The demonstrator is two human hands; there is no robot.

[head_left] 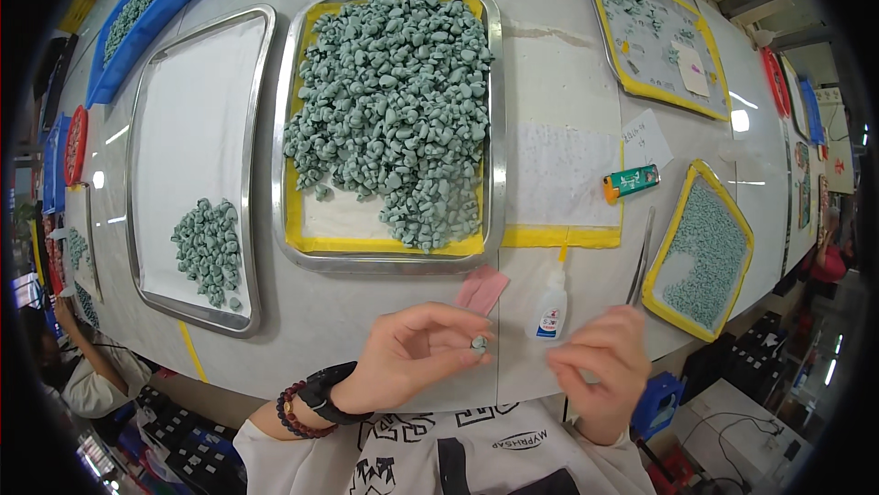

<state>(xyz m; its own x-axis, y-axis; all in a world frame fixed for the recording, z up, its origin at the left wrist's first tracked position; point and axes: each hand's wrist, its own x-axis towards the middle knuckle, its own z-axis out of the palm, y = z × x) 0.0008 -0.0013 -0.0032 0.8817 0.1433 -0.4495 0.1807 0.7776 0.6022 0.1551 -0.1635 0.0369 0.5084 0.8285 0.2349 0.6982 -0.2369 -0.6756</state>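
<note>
My left hand (412, 353) pinches a small green stone piece (478, 344) between thumb and fingertips. To its right, my right hand (604, 371) is raised with curled fingers, thumb and forefinger drawn together; it is slightly blurred, and anything between the fingertips is too small to make out. Between and beyond the hands stands a small white glue bottle (551, 303) with a yellow tip. A pink cloth piece (482, 290) lies just past my left fingers. Beyond it, a metal tray (389, 264) holds a large heap of green stones (394, 92).
At left, a white-lined metal tray (188, 110) carries a smaller green stone pile (209, 252). Tweezers (641, 257), a green lighter (632, 184) and a yellow-edged tray of tiny stones (705, 248) lie at right. Another yellow-edged tray (650, 83) sits farther back. A co-worker's arm (87, 344) shows far left.
</note>
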